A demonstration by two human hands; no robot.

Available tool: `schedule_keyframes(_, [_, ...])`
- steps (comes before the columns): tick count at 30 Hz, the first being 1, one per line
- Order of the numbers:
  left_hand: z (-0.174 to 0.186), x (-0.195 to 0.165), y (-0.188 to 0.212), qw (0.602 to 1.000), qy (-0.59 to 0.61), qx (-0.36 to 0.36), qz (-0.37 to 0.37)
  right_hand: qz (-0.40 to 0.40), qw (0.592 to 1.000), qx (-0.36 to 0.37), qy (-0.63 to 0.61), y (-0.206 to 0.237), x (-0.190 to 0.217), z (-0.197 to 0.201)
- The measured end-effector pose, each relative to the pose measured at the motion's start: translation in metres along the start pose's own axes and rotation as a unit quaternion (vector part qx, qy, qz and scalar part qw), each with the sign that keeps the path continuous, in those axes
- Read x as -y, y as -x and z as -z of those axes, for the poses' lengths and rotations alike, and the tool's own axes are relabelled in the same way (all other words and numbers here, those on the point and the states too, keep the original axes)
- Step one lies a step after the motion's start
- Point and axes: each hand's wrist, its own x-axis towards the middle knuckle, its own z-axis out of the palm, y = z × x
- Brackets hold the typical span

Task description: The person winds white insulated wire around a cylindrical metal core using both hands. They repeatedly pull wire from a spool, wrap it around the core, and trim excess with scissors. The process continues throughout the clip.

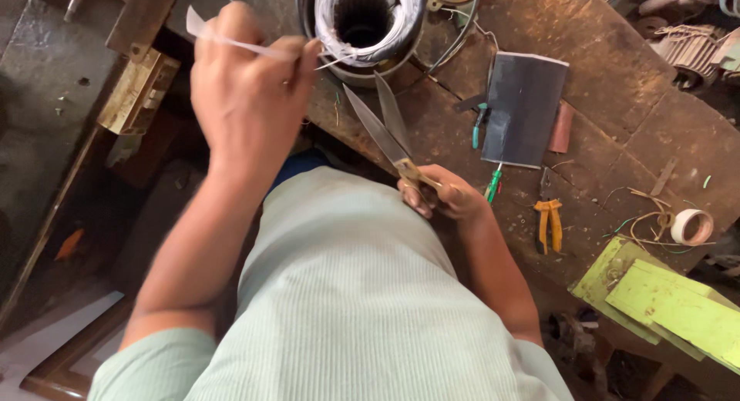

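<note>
Shirt (347,308): pale green, ribbed, nearest the lens, filling the lower middle.

Wooden block (139,91): far left, at the desk's (617,85) edge.

Left hand (247,100): raised over the desk edge, fingers (297,54) pinched together on a thin white strip (231,40) whose far end reaches the stator's rim.

Stator (366,23): round metal housing at top centre; holds pale wire windings around a dark bore.

Scissors (385,127): blades apart, tips pointing up toward the stator.

Right hand (443,194): low at the desk edge, fingers closed on the scissors' handles.

Dark sheet (524,108): flat, right of the blades.

Pliers (548,224): orange grips, lying apart.

Tape roll (691,227): far right, above green sheets (663,301).

Risk, judged: the open blades sit close to the windings and the left wrist; a slip could nick wire insulation or skin. The strip, held only by a pinch, could tear or slide free.
</note>
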Motion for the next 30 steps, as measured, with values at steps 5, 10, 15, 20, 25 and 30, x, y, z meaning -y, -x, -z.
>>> schedule_keyframes(5, [0.041, -0.012, 0.022, 0.998, -0.049, 0.042, 0.0, 0.014, 0.999, 0.033, -0.041, -0.044, 0.007, -0.01])
schedule_keyframes(10, [0.047, -0.02, 0.037, 0.997, 0.01, 0.069, 0.039, 0.054, 0.989, 0.03, -0.135, -0.076, 0.011, -0.024])
schedule_keyframes(15, [0.037, -0.015, 0.054, 0.992, 0.039, 0.084, 0.08, 0.034, 0.981, 0.027, -0.189, -0.082, 0.012, -0.029])
schedule_keyframes(20, [0.028, 0.012, 0.072, 0.984, 0.018, 0.115, 0.132, 0.052, 0.992, 0.01, -0.116, -0.067, 0.006, -0.023])
schedule_keyframes(25, [0.042, 0.048, 0.09, 0.947, 0.021, 0.25, 0.202, 0.057, 0.985, -0.161, 0.018, -0.002, 0.01, -0.002])
schedule_keyframes(30, [0.036, 0.042, 0.091, 0.804, 0.204, 0.425, 0.362, -0.098, 0.739, -0.519, 0.419, 0.051, 0.021, 0.038])
